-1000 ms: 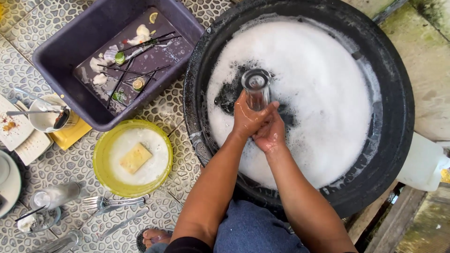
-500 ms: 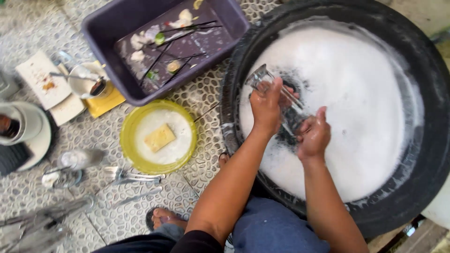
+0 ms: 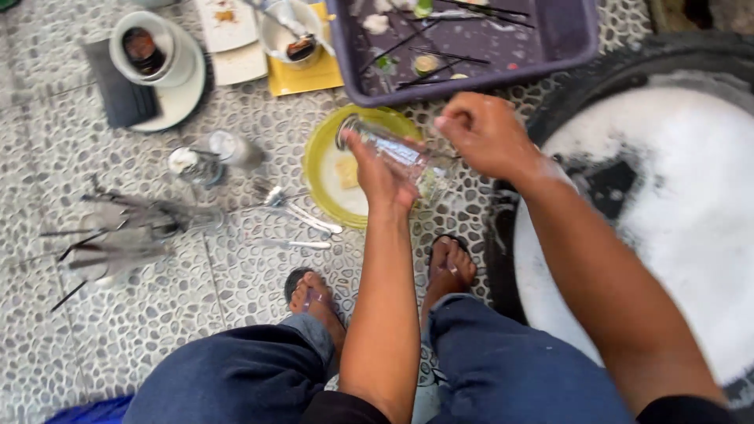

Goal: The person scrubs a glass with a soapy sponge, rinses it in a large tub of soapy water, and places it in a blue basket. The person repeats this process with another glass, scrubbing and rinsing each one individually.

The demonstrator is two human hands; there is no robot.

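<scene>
Holding a glass (image 3: pixel 390 149) tilted over the yellow dish (image 3: pixel 326 149), the left hand (image 3: pixel 382 177) is wrapped around it. The right hand (image 3: pixel 485 133) is loosely curled beside its base, perhaps touching. Cutlery (image 3: pixel 294 212), cups (image 3: pixel 149 49) and the purple tub (image 3: pixel 565 39) look unwashed.

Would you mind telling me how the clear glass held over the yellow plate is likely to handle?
The glass looks wet from the soapy basin, so it is probably slippery in the left hand. Being thin and clear, it is likely fragile over the pebbled floor. Laid down, its round body would probably roll.
</scene>
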